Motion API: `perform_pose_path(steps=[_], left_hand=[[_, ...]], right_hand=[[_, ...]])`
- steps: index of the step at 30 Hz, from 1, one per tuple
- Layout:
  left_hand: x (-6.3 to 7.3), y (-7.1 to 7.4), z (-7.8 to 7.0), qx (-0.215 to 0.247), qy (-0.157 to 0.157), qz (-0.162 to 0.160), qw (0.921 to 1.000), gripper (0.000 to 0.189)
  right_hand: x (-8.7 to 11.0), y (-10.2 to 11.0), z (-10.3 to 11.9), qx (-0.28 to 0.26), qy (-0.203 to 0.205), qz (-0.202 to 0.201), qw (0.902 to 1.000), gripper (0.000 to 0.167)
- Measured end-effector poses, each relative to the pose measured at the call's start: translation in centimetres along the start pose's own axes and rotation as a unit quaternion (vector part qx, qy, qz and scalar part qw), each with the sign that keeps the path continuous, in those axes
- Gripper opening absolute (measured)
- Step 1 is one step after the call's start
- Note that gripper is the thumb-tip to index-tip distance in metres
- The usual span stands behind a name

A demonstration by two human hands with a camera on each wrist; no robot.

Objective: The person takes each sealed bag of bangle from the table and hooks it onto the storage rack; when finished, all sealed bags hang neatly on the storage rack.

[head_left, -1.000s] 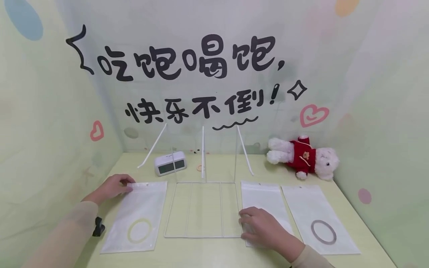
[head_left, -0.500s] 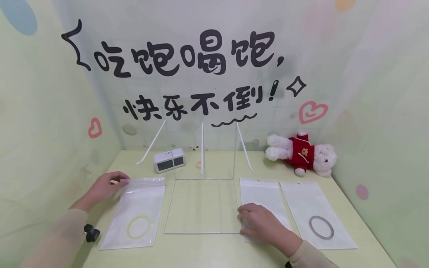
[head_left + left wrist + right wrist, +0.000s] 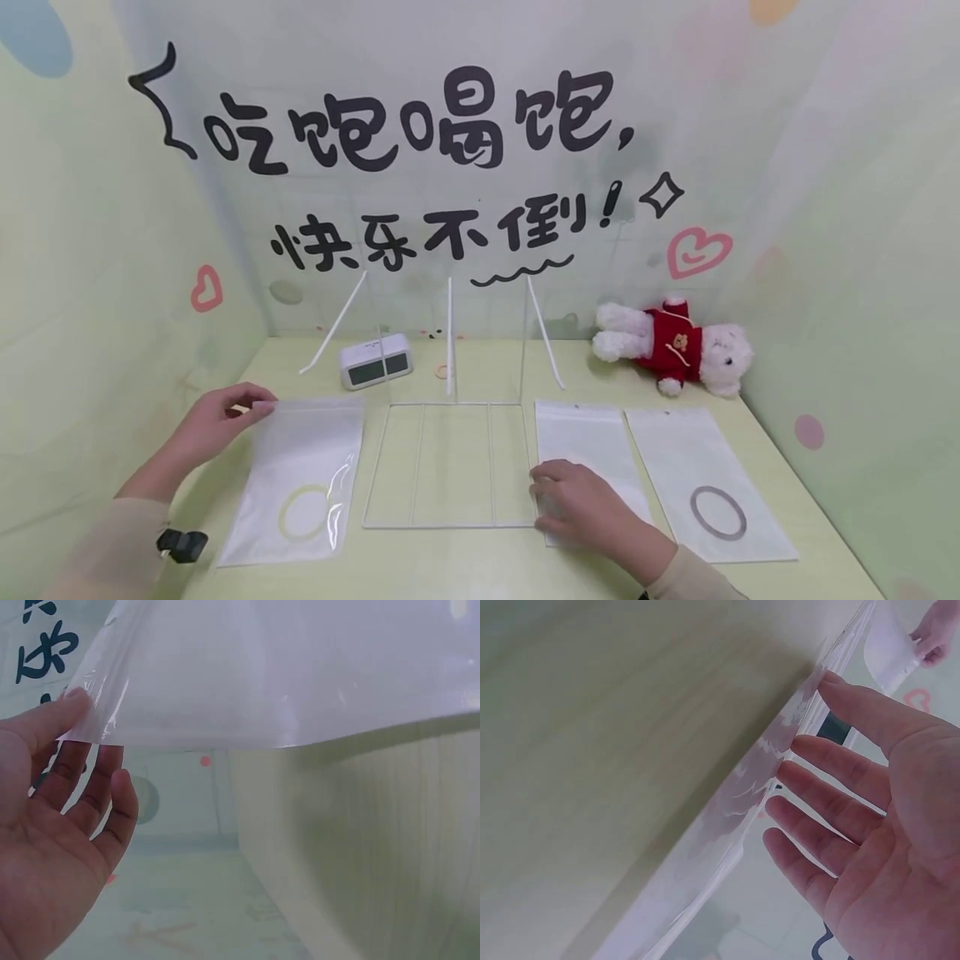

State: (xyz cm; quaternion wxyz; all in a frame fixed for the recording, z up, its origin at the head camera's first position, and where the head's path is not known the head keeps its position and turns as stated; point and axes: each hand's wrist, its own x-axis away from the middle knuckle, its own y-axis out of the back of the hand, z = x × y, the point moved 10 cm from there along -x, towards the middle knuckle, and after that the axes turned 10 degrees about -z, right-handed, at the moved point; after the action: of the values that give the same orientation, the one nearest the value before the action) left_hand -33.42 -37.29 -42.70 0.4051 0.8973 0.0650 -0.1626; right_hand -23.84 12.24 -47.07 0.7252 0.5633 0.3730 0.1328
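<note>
My left hand (image 3: 225, 421) pinches the upper left corner of a white zip bag (image 3: 292, 450) between thumb and fingers. A pale yellow ring (image 3: 282, 517) shows on this bag's lower part. In the left wrist view the bag (image 3: 247, 675) bends up from the table, its edge casting a shadow. My right hand (image 3: 588, 504) lies over a second white zip bag (image 3: 577, 421), right beside the white wire rack (image 3: 450, 527). Seen from the right wrist, the right hand's fingers (image 3: 832, 802) are nearly straight, tips at the bag's edge. The hand hides this bag's lower part.
A third zip bag (image 3: 697, 450) with a purplish-brown ring (image 3: 718, 536) lies at the right. Behind the rack's base, three white prongs rise toward the wall. A white digital clock (image 3: 377, 362) and a plush bear in red (image 3: 675, 342) are at the back.
My left hand has shifted slightly left while pinching the zip bag's corner, and the bag now bows with a bright glare along its right side. The right hand stays in place.
</note>
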Motion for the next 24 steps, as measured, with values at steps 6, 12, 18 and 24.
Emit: perform_pose_path(steps=[6, 12, 18, 24], left_hand=[[0.3, 1.5, -2.6, 0.006, -0.017, -0.024, 0.9995, 0.019], [0.6, 3.0, -5.3, 0.017, -0.029, -0.035, 0.9988, 0.014], [0.8, 4.7, -8.2, 0.034, -0.041, -0.050, 0.9973, 0.012], [1.3, 6.1, -11.5, 0.046, -0.078, -0.051, 0.9945, 0.015]], right_hand=[[0.0, 0.3, 0.3, 0.003, 0.008, -0.016, 0.9998, 0.032], [0.0, 0.4, 0.4, 0.001, 0.023, -0.027, 0.9994, 0.031], [-0.1, 0.4, 0.5, 0.003, 0.025, -0.023, 0.9994, 0.031], [0.0, 0.4, 0.5, -0.002, 0.026, -0.027, 0.9993, 0.030]])
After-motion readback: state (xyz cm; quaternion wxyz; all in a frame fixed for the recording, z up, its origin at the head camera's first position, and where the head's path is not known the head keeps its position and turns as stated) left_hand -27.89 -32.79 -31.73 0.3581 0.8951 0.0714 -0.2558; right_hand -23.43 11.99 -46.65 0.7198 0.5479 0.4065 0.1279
